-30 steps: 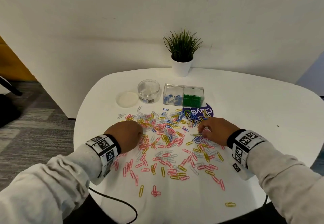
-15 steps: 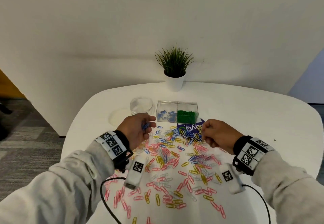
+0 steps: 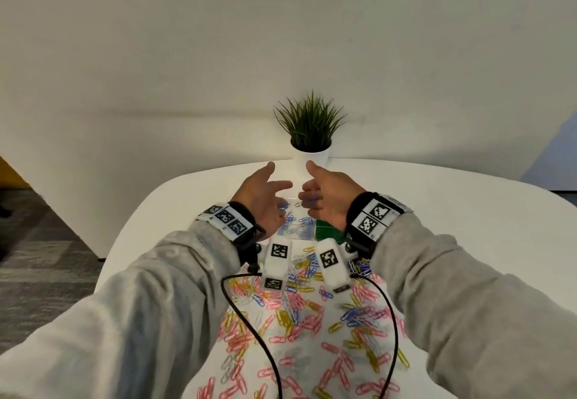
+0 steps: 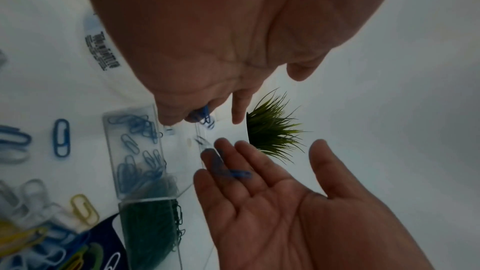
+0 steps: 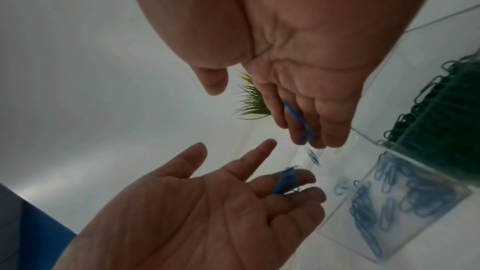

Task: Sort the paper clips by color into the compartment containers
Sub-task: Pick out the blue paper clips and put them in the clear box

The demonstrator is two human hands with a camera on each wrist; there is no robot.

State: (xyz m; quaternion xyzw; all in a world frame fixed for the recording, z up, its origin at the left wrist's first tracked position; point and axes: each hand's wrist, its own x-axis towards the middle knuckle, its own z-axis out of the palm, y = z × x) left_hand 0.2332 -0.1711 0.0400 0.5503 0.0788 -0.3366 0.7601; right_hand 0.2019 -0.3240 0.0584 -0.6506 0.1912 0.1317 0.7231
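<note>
Both hands hover palm to palm over the clear two-compartment container point(image 3: 301, 228). My left hand point(image 3: 268, 189) is open, with blue paper clips point(image 5: 285, 182) lying loose on its fingers. My right hand point(image 3: 321, 194) is open too, and blue clips point(image 4: 226, 169) are sliding off its fingers. The near compartment holds blue clips point(image 4: 137, 151); the one beside it is packed with green clips point(image 4: 150, 231). One blurred clip point(image 5: 313, 156) hangs in the air below the right fingertips. A mixed pile of pink, yellow, blue and white clips point(image 3: 299, 320) covers the table in front of me.
A potted plant point(image 3: 310, 127) stands just behind the container, near the far edge of the white table point(image 3: 452, 211). A round clear jar with a barcode label point(image 4: 103, 52) sits to the left. Black wrist cables point(image 3: 249, 320) trail over the pile. A dark blue card point(image 3: 359, 266) lies under some clips.
Both hands left the pile with blue clips, moved forward over the container and opened, palms facing. The head view has tilted upward.
</note>
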